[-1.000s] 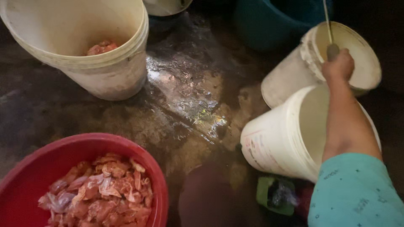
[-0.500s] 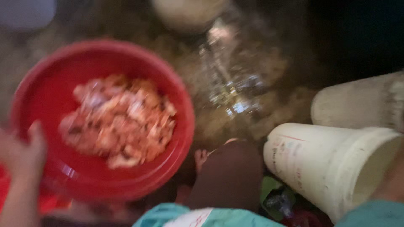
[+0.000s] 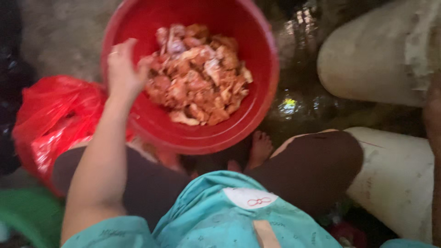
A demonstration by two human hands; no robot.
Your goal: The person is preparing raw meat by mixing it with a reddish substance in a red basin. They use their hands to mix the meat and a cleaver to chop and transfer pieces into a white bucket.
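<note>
A big red basin (image 3: 259, 59) sits on the wet floor in front of my knees, holding a heap of raw pinkish meat pieces (image 3: 202, 78). My left hand (image 3: 121, 71) reaches over the basin's left rim with its fingers spread, right at the edge of the meat, and holds nothing that I can see. Only a strip of my right forearm (image 3: 432, 133) shows at the right edge of the frame; that hand is out of view.
A crumpled red plastic bag (image 3: 50, 115) lies left of the basin. Two white buckets stand on the right, one far (image 3: 367, 64) and one near my right knee (image 3: 395, 179). My bare foot (image 3: 259, 147) rests below the basin. Something green (image 3: 27, 216) is at the lower left.
The view swung left from the white buckets to the red basin. My right hand, earlier raised by the buckets, left the frame, and my left hand came up to the meat.
</note>
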